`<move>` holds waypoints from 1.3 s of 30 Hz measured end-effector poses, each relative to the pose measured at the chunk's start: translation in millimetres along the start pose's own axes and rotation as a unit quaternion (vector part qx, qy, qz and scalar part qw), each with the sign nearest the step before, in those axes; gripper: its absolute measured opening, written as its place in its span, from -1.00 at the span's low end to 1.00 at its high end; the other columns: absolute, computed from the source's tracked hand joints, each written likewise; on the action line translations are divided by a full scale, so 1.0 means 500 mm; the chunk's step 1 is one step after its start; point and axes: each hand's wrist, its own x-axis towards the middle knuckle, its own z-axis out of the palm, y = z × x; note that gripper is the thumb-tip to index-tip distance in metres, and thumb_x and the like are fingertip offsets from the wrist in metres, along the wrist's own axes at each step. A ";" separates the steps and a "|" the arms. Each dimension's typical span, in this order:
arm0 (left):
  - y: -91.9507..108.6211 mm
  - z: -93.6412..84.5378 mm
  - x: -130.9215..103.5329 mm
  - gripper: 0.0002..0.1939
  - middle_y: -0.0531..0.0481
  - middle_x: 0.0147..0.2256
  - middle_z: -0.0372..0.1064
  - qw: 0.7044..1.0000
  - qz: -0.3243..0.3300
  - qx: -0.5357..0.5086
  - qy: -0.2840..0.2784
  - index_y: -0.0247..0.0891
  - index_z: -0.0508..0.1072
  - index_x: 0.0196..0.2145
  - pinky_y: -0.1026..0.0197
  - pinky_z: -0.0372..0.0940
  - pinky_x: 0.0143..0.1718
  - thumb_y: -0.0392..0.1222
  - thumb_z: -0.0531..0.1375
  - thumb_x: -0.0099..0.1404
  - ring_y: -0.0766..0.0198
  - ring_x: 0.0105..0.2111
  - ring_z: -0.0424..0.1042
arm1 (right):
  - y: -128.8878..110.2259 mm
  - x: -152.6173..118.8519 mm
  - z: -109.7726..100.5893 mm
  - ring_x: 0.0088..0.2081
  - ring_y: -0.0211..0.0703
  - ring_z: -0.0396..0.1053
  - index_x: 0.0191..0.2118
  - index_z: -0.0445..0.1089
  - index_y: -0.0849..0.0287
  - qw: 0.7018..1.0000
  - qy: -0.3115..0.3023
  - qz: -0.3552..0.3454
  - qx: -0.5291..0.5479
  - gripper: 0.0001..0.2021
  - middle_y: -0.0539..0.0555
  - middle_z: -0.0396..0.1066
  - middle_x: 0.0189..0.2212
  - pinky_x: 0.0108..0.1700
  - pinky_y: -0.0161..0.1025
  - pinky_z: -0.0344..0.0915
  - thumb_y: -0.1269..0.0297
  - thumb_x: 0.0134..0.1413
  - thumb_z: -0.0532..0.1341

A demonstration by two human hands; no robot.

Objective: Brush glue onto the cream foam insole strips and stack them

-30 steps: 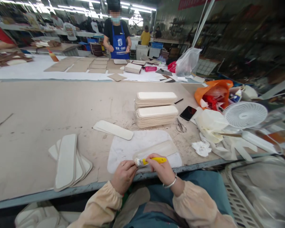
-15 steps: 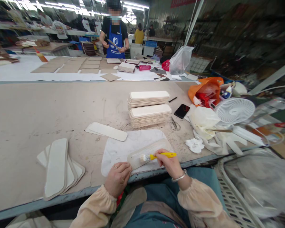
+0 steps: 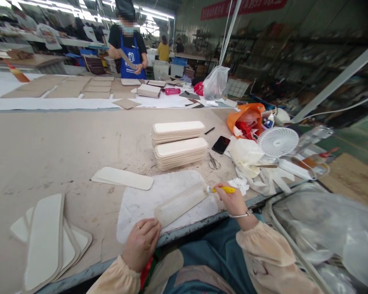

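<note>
My right hand (image 3: 234, 202) grips a paintbrush (image 3: 228, 190) by its yellow handle. The pale bristles are at the far right end of a long, rounded panel (image 3: 181, 205), whose surface looks wet. At the panel's near left end, my left hand (image 3: 142, 243) holds it down, fingers together and curled at the edge. Under the panel lies a white sheet (image 3: 130, 210), close to the table's front edge. Two overlapping cream strips (image 3: 125, 178) rest partly on the sheet's far left corner. Farther left, several similar strips (image 3: 46, 234) are fanned in a loose pile.
Two neat stacks of strips (image 3: 180, 153) stand beyond the sheet. Scissors (image 3: 214, 162), a phone (image 3: 221, 144), crumpled tissue (image 3: 239, 184), a white fan (image 3: 277, 141) and an orange bag (image 3: 247, 118) lie to the right. Across the table a co-worker (image 3: 130, 55) in a blue apron handles a flat piece.
The brush has moved along the panel from its middle to its far right end. My left hand stays on the near end. The view has turned somewhat right.
</note>
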 end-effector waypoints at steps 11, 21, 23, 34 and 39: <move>-0.002 0.003 -0.002 -0.81 -0.05 -0.23 0.46 1.000 0.010 0.006 0.013 -0.27 0.46 -0.18 0.13 0.36 -0.13 -0.34 0.09 0.28 0.21 -0.15 0.38 | -0.124 -0.129 0.123 -0.36 -0.12 0.32 -0.36 0.37 0.20 0.921 -0.173 -0.293 -0.191 -0.89 0.12 0.39 -0.46 -0.31 -0.23 0.22 0.38 0.07 0.10; 0.015 -0.009 0.000 -0.81 -0.05 -0.23 0.47 0.999 -0.037 -0.012 0.002 -0.25 0.47 -0.18 0.12 0.36 -0.13 -0.32 0.10 0.28 0.21 -0.16 0.39 | -0.136 -0.068 0.177 -0.65 -0.34 0.05 -0.39 0.36 0.22 0.906 -0.239 0.087 0.339 -0.82 -0.12 0.18 -0.74 -0.55 -0.35 0.01 0.21 0.02 0.13; 0.015 -0.009 -0.001 -0.80 -0.04 -0.23 0.47 0.999 -0.041 -0.012 0.000 -0.25 0.47 -0.17 0.12 0.35 -0.12 -0.33 0.11 0.27 0.21 -0.15 0.38 | -0.126 -0.060 0.183 -0.65 -0.34 0.05 -0.42 0.36 0.22 0.909 -0.218 0.099 0.341 -0.83 -0.12 0.18 -0.75 -0.53 -0.34 0.03 0.21 -0.01 0.14; 0.011 -0.007 0.004 -0.80 -0.06 -0.23 0.47 1.000 -0.021 -0.003 -0.009 -0.28 0.46 -0.18 0.11 0.36 -0.12 -0.35 0.11 0.27 0.19 -0.15 0.37 | -0.148 -0.071 0.202 -0.66 -0.32 0.05 -0.44 0.34 0.18 0.899 -0.206 0.128 0.364 -0.86 -0.12 0.17 -0.76 -0.54 -0.34 0.02 0.21 -0.06 0.14; 0.010 -0.008 0.004 -0.80 -0.04 -0.22 0.46 1.000 -0.010 -0.002 -0.009 -0.25 0.47 -0.18 0.11 0.37 -0.12 -0.36 0.12 0.26 0.21 -0.15 0.38 | -0.078 -0.027 0.147 -0.64 -0.28 0.12 -0.47 0.35 0.15 0.932 -0.137 0.130 0.311 -0.85 -0.13 0.17 -0.77 -0.48 -0.31 0.11 0.21 -0.05 0.13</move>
